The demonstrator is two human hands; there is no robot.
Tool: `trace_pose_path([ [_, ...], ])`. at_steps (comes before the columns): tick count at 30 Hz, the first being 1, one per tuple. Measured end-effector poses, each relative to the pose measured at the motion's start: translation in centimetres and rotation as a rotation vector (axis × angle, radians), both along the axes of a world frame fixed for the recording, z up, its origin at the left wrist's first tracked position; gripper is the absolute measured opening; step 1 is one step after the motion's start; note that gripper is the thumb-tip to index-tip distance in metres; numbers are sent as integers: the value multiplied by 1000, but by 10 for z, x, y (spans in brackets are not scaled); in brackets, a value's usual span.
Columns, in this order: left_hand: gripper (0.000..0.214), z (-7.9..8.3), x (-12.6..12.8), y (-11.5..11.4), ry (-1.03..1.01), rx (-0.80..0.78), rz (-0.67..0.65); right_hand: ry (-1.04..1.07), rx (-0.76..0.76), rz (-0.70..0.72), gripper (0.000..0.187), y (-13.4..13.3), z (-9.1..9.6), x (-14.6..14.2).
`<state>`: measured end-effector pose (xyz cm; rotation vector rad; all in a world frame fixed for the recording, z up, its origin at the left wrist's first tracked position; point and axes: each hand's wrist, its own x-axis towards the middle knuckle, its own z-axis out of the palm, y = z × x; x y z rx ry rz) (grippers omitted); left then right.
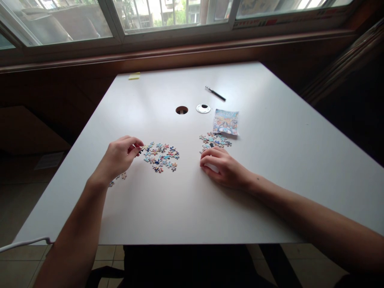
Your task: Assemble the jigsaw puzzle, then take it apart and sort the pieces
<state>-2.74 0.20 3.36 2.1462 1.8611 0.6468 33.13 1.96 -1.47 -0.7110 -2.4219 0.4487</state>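
Observation:
My left hand (123, 155) is at the left edge of the middle heap of jigsaw puzzle pieces (161, 157), thumb and forefinger pinched on a small puzzle piece (140, 151). A few loose pieces (122, 176) lie below that hand, partly covered by the wrist. On the right, my right hand (219, 165) rests on the tabletop with its fingers curled and tips close together. Whatever may be between those fingertips is hidden. Just beyond it lies a second heap of puzzle pieces (214, 140), whose near side the hand partly covers.
A printed picture packet (226, 122) lies behind the right heap on the white table (168, 208). Farther back are a pen (215, 93), a round metal cover (203, 109) and an open cable hole (181, 110). A yellow slip (134, 76) is near the far left corner.

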Motion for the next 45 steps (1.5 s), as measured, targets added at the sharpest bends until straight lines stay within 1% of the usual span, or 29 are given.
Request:
trace_pose_path([
  [4,21,0,-1,0,22,23,15,-7,3,2,11,0,0,0],
  [9,20,0,-3,-1,45,-17,86,-16,-4,-1,11,0,-1,0],
  [12,21,0,-3,-1,74,-29,105,-16,-3,-2,12,1,-2,1],
  [19,23,-2,-3,-1,89,-46,81,-10,-5,-2,12,1,-2,1],
  [24,22,-2,-3,0,81,-12,64,-11,0,1,11,1,-1,1],
  [26,22,-1,-2,0,20,-28,73,-13,-1,2,11,1,-1,1],
  [27,22,0,0,-1,-45,-52,75,-15,-3,2,11,1,-1,1],
  [31,32,4,7,-4,-406,-185,40,-17,-4,1,11,1,-2,0],
  [33,36,7,11,-6,-517,-228,13,-13,-4,3,11,0,-2,0],
  [35,38,9,13,-7,-567,-251,-4,-16,-5,4,11,0,-2,1],
  [38,40,9,12,-7,-574,-254,-3,-26,-4,0,11,0,-2,1],
  [42,41,8,4,-5,-560,-190,33,-27,-2,4,11,1,-3,1],
  [45,38,7,2,-5,-587,-162,43,-21,-1,4,10,1,-2,1],
])
